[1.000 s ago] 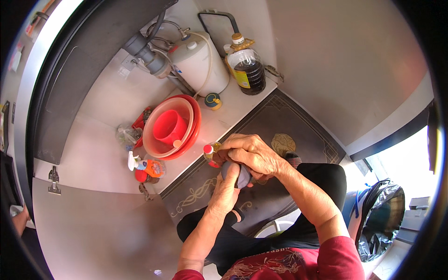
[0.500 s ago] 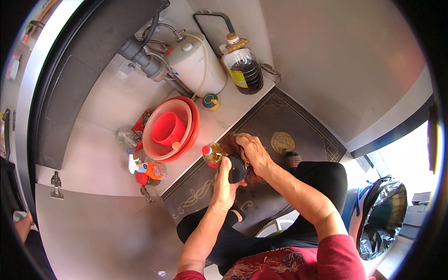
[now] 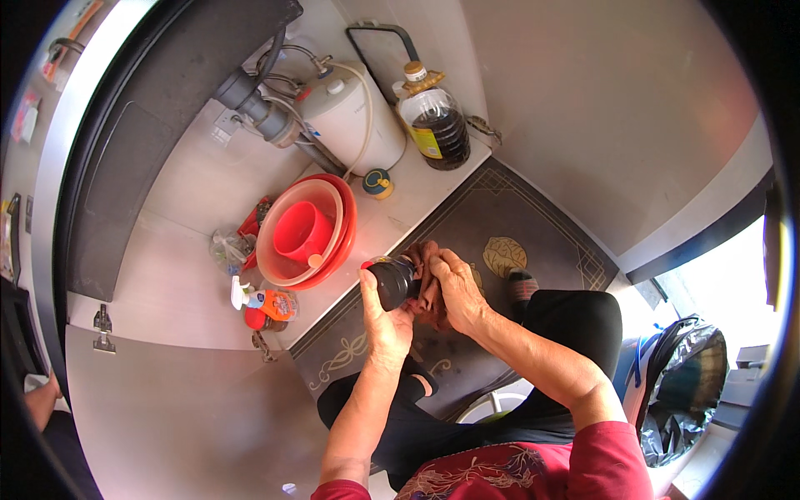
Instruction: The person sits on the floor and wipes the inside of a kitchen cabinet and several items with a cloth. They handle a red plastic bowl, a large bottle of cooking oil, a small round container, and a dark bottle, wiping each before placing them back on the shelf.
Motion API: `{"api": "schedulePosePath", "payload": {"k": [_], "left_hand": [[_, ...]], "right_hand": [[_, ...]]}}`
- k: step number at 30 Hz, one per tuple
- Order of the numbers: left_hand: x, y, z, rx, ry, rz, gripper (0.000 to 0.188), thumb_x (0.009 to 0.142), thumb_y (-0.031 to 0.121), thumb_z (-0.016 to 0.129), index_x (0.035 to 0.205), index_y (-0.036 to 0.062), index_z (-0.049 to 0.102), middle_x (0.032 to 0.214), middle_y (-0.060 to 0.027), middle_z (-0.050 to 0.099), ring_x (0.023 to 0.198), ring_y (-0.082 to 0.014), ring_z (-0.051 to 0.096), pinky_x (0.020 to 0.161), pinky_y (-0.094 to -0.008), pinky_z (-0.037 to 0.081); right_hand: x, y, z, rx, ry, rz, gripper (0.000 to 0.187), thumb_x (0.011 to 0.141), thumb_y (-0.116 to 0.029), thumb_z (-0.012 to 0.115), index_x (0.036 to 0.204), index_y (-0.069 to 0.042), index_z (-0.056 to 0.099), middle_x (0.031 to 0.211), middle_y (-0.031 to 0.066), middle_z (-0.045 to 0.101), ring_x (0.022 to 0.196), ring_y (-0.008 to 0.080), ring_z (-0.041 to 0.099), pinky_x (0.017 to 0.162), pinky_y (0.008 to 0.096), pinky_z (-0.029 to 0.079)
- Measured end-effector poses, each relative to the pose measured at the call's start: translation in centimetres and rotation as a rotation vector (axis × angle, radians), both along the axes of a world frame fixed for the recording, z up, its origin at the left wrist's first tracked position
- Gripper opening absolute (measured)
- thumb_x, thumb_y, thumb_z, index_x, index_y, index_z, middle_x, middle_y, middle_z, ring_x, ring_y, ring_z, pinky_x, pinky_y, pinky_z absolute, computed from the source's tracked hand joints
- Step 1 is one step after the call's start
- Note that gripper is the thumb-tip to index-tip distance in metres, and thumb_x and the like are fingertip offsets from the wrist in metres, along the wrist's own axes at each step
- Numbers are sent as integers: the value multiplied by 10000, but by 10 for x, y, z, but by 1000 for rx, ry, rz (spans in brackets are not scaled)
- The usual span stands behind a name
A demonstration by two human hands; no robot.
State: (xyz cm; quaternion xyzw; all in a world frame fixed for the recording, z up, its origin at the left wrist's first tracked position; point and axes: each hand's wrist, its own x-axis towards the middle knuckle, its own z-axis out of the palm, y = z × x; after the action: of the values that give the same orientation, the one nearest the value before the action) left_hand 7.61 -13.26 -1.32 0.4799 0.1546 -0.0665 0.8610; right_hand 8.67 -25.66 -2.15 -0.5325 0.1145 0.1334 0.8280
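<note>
In the middle of the head view, my left hand (image 3: 387,332) grips a dark, rounded bottle (image 3: 392,283) lying tilted, its blunt black end toward the upper left. A crumpled reddish-brown cloth (image 3: 427,292) is bunched in my right hand (image 3: 458,290) and pressed against the bottle's other end. The cloth and fingers hide that end. A small bit of red (image 3: 366,265) shows beside my left thumb; the rest of that thing is hidden behind the dark bottle.
Inside the open cabinet stand nested red and pink basins (image 3: 342,237) with a red cup (image 3: 300,232), a spray bottle (image 3: 271,302), a white water heater (image 3: 358,125) and a large jug of dark liquid (image 3: 437,129). A patterned mat (image 3: 533,208) lies below; a black-lined bin (image 3: 687,392) stands right.
The dark bottle has moved left and turned, showing more of its side. It now covers the red-capped bottle of yellow liquid seen before. The cloth has shifted with my right hand.
</note>
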Motion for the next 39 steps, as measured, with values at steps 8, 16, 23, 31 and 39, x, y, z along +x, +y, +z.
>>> {"api": "schedulePosePath", "payload": {"k": [8,16,23,31,39], "left_hand": [[13,1,24,-117,-11,87,574,800,570,533,1053,55,525,954,-112,585,875,-244,588,799,-370,484],[6,5,16,-5,-74,-136,358,786,158,671,1089,99,490,1011,-45,574,930,-134,571,826,-336,489],[-1,1,9,-40,-67,-75,381,814,210,701,1097,127,459,1009,0,540,887,-88,523,787,-300,469],[1,14,8,-216,-55,-113,359,857,251,626,1142,73,498,1096,-54,565,1005,-167,555,874,-330,464],[8,19,18,-704,55,-226,537,821,465,615,1040,-22,558,1037,-147,601,1022,-294,565,915,-410,459]], "right_hand": [[-19,2,4,136,-165,129,242,821,-116,560,1026,-13,482,872,93,544,851,158,504,741,294,438],[1,-16,24,-481,-665,-206,400,792,-44,578,1180,-79,489,1014,134,464,937,265,505,817,352,431],[4,-13,31,-865,-1013,-176,322,692,-19,607,1003,-99,628,1022,135,466,902,321,474,778,390,442],[-4,-9,20,-707,-1040,-110,320,668,-12,622,977,-98,619,1075,147,440,969,323,443,831,407,414],[-19,10,3,-797,-1330,-92,348,601,-66,717,934,-116,629,1147,160,434,1047,350,447,892,431,409]]}}
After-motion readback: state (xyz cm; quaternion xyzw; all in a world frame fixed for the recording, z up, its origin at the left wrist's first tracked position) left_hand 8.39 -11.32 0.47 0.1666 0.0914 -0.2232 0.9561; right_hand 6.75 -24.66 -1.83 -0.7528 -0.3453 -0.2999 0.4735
